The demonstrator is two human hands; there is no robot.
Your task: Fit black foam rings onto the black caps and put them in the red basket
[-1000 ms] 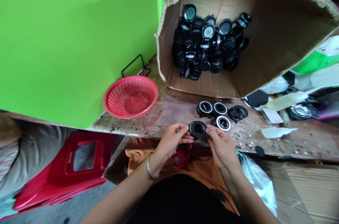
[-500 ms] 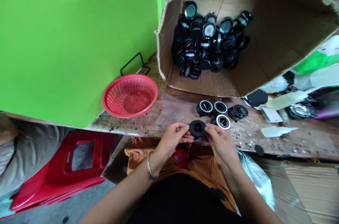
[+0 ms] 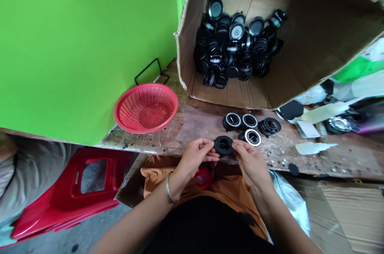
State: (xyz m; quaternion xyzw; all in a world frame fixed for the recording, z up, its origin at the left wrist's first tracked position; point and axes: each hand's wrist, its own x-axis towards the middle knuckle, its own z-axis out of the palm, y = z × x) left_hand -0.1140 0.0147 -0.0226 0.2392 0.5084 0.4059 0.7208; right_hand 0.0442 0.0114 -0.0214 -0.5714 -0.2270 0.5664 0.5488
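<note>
My left hand [image 3: 195, 155] and my right hand [image 3: 251, 163] together pinch a black round plastic ring part [image 3: 223, 145] just above the front edge of the worn wooden table [image 3: 195, 124]. The left fingers grip its left rim, the right fingers its right rim. Just beyond it, several similar black rings [image 3: 251, 125], some with silver inner rims, lie in a small cluster on the table.
A big cardboard box [image 3: 306, 42] lies on its side at the back, holding a heap of black round parts [image 3: 235, 44]. A red mesh basket [image 3: 146, 107] stands at the left by a green board [image 3: 84, 46]. Clutter lies at right [image 3: 330, 120]. A red stool [image 3: 75, 194] stands below left.
Both hands keep hold of the black ring in nearly the same spot; only the view has shifted slightly.
</note>
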